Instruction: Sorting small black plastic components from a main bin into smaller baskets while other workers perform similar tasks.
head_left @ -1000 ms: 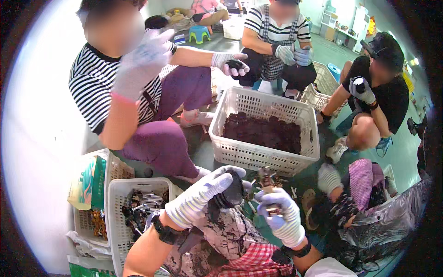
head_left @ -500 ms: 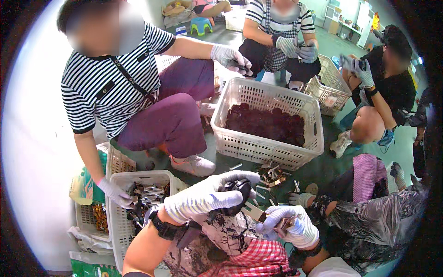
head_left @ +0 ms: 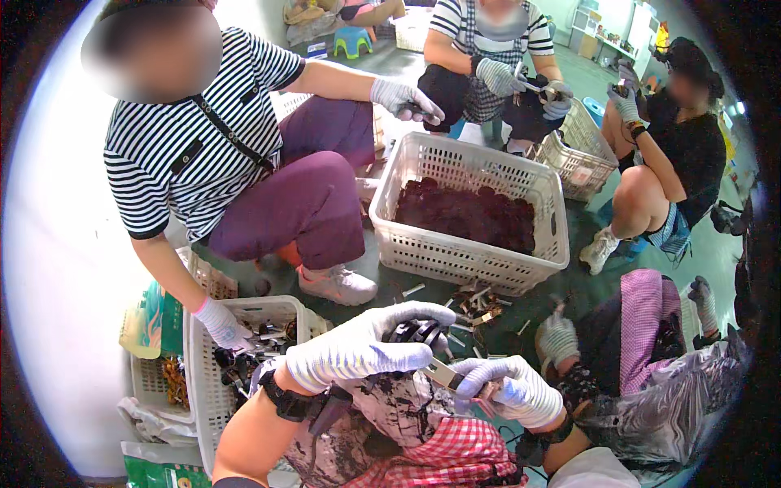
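Note:
White ribbed gloves cover both my hands, held over my lap. In my left hand (head_left: 358, 351) is a round black ribbed part (head_left: 416, 332), pinched between thumb and fingers; its exact kind is unclear. My right hand (head_left: 521, 394) is closed round the handle end of a flat, pale metal blade (head_left: 443, 374), with most of the handle hidden by the glove. The blade points up and left toward the underside of the black part. It looks to be touching it or very close; I cannot tell which.
A large white crate (head_left: 472, 259) of dark pieces stands ahead. Loose white and metallic scraps (head_left: 478, 307) litter the floor before it. Another white crate (head_left: 268, 307) of mixed parts is at left, where a co-worker's gloved hand (head_left: 221, 325) reaches in. Other people sit around, including close at right.
My right hand has turned slightly, moving the blade a little left and up toward the black part. At right, a co-worker's gloved hand has shifted; the seated person in black has moved both arms.

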A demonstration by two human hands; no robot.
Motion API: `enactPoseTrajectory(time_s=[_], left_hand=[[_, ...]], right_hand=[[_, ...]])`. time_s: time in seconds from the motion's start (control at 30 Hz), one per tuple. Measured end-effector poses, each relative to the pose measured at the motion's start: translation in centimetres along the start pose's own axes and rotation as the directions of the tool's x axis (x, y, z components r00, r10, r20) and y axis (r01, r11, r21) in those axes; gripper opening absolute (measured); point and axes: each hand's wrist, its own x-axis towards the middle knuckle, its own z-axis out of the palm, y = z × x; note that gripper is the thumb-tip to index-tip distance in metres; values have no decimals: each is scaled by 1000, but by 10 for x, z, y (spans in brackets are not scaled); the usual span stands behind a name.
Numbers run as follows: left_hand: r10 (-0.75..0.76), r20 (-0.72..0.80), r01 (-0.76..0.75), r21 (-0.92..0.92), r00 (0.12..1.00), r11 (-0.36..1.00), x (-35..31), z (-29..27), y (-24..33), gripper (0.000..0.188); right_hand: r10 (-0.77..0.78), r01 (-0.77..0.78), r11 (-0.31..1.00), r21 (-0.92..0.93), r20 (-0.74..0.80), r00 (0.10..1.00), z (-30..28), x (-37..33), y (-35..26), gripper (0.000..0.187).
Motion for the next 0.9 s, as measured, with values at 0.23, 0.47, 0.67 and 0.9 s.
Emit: enactPoseTrajectory(time_s=[0.23, 0.47, 0.67, 0.9], left_hand=[[-3, 36, -1, 121, 999, 993, -3, 4, -6, 63], [-2, 13, -3, 428, 1000, 904, -4, 5, -6, 60], [-16, 16, 6, 501, 1000, 866, -5, 9, -8, 59], [67, 30, -71, 633, 997, 771, -4, 16, -26, 61]], right_hand=[[184, -186, 973, -133, -28, 982, 14, 15, -24, 18], [268, -274, 928, -252, -60, 962, 8, 26, -14, 18], [315, -321, 916, -238, -65, 947, 2, 25, -12, 28], [308, -316, 920, -231, -71, 949, 5, 18, -2, 22]])
